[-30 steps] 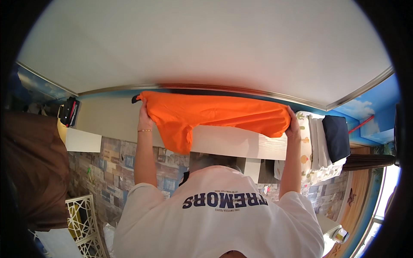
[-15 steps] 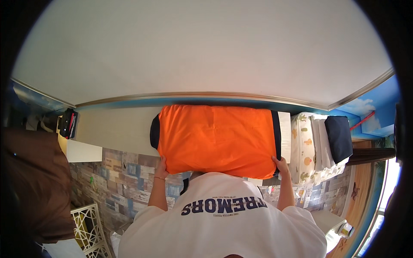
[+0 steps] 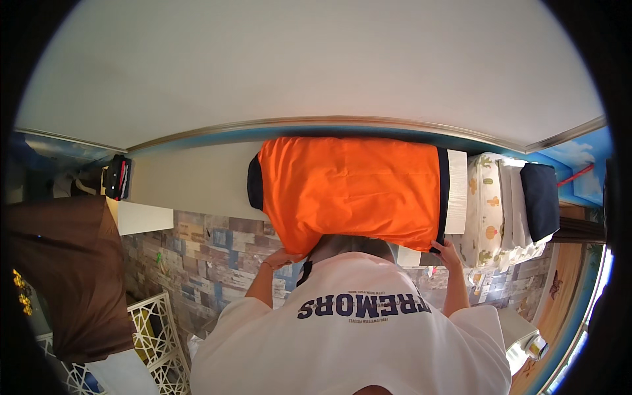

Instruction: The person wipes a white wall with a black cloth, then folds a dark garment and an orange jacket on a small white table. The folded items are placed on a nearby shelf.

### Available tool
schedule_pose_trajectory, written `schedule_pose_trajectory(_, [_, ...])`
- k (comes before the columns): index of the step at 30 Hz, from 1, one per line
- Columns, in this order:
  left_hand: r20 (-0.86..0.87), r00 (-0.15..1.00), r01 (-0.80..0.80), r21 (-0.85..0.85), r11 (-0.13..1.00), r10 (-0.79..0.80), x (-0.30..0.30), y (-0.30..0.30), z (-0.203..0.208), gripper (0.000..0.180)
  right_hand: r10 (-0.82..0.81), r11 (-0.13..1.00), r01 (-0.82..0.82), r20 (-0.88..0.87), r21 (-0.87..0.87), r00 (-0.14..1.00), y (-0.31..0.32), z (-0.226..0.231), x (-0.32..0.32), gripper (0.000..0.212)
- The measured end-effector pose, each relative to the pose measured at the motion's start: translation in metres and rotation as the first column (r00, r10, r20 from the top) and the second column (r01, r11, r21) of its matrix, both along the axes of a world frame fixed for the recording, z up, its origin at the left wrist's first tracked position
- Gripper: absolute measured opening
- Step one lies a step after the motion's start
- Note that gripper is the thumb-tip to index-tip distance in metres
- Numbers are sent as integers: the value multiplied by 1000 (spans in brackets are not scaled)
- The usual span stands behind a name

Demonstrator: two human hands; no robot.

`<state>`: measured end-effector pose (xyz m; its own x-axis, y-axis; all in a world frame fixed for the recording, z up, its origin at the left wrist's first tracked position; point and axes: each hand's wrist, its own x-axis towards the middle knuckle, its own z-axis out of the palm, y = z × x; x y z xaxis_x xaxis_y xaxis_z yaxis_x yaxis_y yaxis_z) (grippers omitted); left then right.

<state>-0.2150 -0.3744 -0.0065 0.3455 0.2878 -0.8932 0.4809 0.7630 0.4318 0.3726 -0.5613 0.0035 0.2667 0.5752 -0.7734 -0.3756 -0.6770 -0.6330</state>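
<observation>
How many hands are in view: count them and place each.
2: the left hand at the near left part of the orange cloth, the right hand at its near right corner, by the dark trim. None seems hidden.

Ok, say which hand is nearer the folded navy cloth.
Right. The right hand, on the orange garment, is left of the folded navy cloth; the left hand, also on it, is farther left.

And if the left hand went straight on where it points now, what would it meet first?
Most likely the orange garment: the left hand holds its near edge. What it would meet beyond the cloth is hard to judge, as depth is unclear.
</observation>
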Motion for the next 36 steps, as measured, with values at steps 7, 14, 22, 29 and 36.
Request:
schedule_pose_trajectory(7, [164,778,-620,356,699,607,-29,-62,-57,47,-48,999,45,81,29,996,-14,-2,-2,17])
schedule_pose_trajectory(14, [99,814,-574,284,768,572,-37,-75,-28,54,-150,989,150,57,-4,987,-47,-8,-15,16])
schedule_pose_trajectory(22, [-216,924,-297,117,948,317,-43,-97,-24,68,-290,957,289,-28,-36,956,-56,-11,-17,14])
schedule_pose_trajectory(29, [-164,960,-182,255,949,229,-21,-131,-33,57,-360,929,369,-243,-8,901,-73,-18,-17,8])
schedule_pose_trajectory(36, [-328,927,-94,269,959,182,-44,-111,-21,47,-311,947,320,-235,1,921,-68,13,-16,12])
